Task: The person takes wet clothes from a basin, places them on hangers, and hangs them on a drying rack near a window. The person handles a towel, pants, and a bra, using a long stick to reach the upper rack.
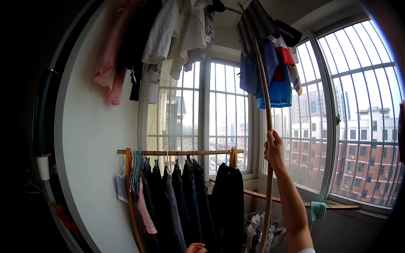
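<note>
My right hand (274, 149) is closed around a long wooden pole (270, 185), arm raised in front of me. The pole stands nearly upright with a slight bow, and its upper end reaches the hanging clothes near the ceiling. Beside that end hang dark grey garments (259, 23), a dark blue garment (256, 74) and bright blue shorts (276, 95). At the lower edge only part of my left hand (196, 248) shows, low in front of the hanging trousers. Its fingers are curled, and what they hold, if anything, is hidden.
Black and denim trousers (179, 189) and several hangers (137, 164) hang on a wooden rack (198, 153). White shirts (162, 33) and a pink garment (112, 63) hang overhead. Barred windows (358, 105) line the right; below, a green cloth (318, 211) hangs over a wooden rail (291, 202).
</note>
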`<state>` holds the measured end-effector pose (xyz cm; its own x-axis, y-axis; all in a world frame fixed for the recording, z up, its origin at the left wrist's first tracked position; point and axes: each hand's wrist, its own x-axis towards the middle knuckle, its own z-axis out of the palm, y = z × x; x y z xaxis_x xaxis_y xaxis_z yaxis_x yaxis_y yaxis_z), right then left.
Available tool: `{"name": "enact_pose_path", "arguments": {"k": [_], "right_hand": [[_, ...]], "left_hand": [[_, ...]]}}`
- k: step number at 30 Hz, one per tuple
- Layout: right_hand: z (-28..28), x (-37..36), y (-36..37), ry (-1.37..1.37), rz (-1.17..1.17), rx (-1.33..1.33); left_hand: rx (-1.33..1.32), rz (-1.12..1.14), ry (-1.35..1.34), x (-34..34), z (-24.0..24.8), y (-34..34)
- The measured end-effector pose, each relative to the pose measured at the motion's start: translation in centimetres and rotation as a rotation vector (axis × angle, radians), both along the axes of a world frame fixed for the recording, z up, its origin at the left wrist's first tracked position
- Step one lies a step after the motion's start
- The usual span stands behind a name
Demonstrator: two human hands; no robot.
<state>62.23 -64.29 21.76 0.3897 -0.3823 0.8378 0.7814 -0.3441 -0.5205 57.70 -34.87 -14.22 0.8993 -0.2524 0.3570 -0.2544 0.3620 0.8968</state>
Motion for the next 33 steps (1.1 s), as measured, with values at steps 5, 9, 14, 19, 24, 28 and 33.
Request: {"name": "enact_pose_path", "arguments": {"k": [5,9,14,19,24,28,33], "right_hand": [[0.5,0.9,0.1,0.024,-0.03,0.005],[0.4,1.9,-0.1,0.028,-0.077,0.015],[0.5,2.8,-0.6,0.046,-0.059,0.001],[-1.1,3.0,0.2,0.059,-0.017,0.019],[-2.1,4.3,-0.6,0.038,-0.033,0.026],[-3.3,4.0,-0.1,0.045,0.001,0.041],[-16.0,2.4,1.8,0.168,0.17,0.014]], "left_hand": [[-0.031,0.068,0.051,-0.2,-1.0,1.4],[-0.038,0.069,0.088,0.0,-2.4,1.5],[-0.055,0.053,0.115,0.4,-3.8,1.4],[-0.067,0.043,0.129,0.6,-4.6,1.7],[-0.039,0.058,0.182,0.7,-5.9,2.2],[-0.03,0.069,0.234,-0.1,-6.4,2.3],[-0.031,0.117,0.329,-2.1,-6.0,3.8]]}}
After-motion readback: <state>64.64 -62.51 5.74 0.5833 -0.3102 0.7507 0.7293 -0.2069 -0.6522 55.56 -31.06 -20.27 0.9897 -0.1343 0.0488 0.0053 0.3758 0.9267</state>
